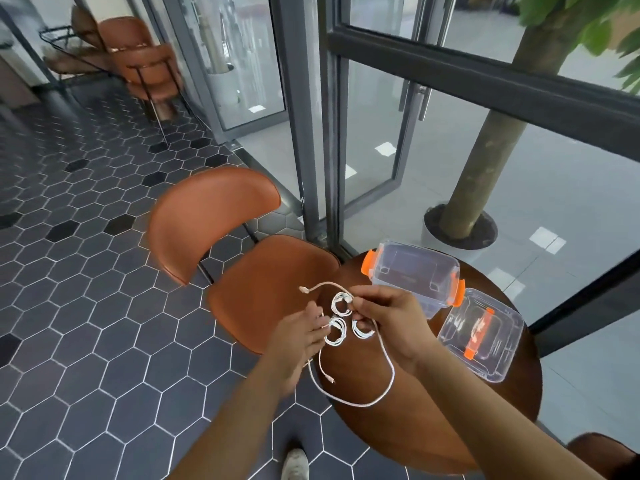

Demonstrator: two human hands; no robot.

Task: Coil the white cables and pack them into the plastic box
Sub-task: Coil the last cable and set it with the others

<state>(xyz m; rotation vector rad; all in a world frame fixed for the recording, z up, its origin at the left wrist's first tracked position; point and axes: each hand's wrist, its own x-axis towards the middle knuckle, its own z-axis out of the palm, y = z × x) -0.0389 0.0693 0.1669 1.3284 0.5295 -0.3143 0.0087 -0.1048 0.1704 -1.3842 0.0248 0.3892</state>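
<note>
White cables (341, 303) are held in the air over the 9 o'clock edge of the round wooden table (367, 431), gathered into three small coils, with a long loose loop and two plug ends left hanging. The upper coil is pinched between the thumb and curled fingers of the right hand (388, 318). The lower coil, at 7 o'clock from it, appears to be gripped by the fingertips of the left hand (299, 341), whose fingers are only partly bent, though the exact hold is blurred. The clear plastic box (412, 289) with orange latches is stood open on the table at 1 o'clock from the hands, with nothing seen inside it, and its lid (481, 336) is laid just beside it at 3 o'clock. The coiling step is judged to be in hand, with packing not yet begun. Next, the hanging loop would need to be wound into the bundle and the loose ends tucked in, so that the coils are not sprung apart when carried to the box.
</note>
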